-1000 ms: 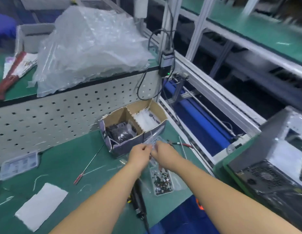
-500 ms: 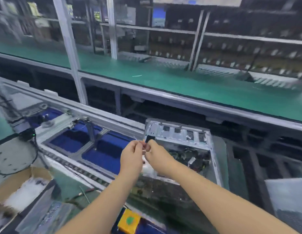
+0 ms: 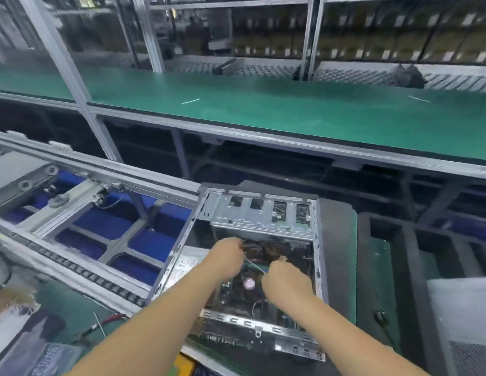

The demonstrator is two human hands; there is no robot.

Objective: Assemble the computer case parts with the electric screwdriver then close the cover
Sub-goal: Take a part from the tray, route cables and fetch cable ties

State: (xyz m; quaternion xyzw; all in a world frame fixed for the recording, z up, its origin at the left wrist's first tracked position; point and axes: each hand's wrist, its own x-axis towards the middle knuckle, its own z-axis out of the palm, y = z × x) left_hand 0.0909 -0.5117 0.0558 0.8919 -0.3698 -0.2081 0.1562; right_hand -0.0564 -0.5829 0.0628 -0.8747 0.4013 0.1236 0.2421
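An open silver sheet-metal computer case (image 3: 263, 221) lies on its side at the centre of the view, its cover off and its circuit board and dark wiring exposed. Both bare hands reach into it. The left hand (image 3: 225, 260) sits at 10 o'clock of the board, fingers curled and pinching one end of a thin pale strip (image 3: 254, 265), perhaps a cable tie. The right hand (image 3: 286, 279), at 4 o'clock of the left, curls its fingers round the strip's other end; the strip runs taut between them. At 9 o'clock of the case lies a grey metal conveyor frame with blue panels (image 3: 100, 221). At 12 o'clock, well apart, stretches a long green workbench (image 3: 263, 109).
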